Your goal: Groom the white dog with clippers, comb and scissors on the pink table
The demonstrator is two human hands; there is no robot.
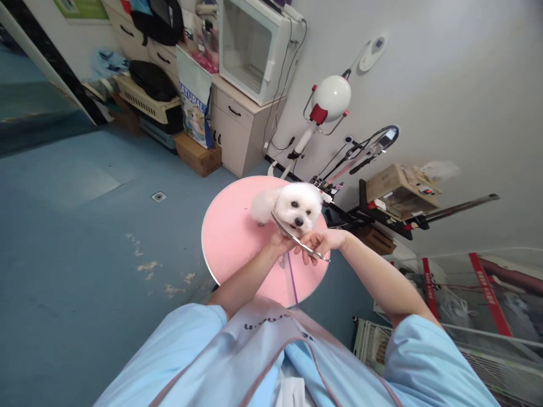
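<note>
A fluffy white dog (306,204) is on the round pink table (229,226), its face toward me. My left hand (280,243) is closed under the dog's chin; its fingertips are partly hidden by fur and the blade. In my right hand (319,242) is a pair of long metal scissors (290,233), gripped near the finger rings. The scissors lie slantwise in front of the dog's chin, with the tips pointing up and left beside its cheek. Their blades look close together. A purple strap (292,280) runs from below my hands to the near table edge.
Behind the table stands a white-and-red dryer (331,99) on a stand. A cabinet (233,133), a food bag (195,107) and a pet carrier (148,102) line the far wall. Right are a shelf with a wooden box (399,192) and a wire rack (500,362).
</note>
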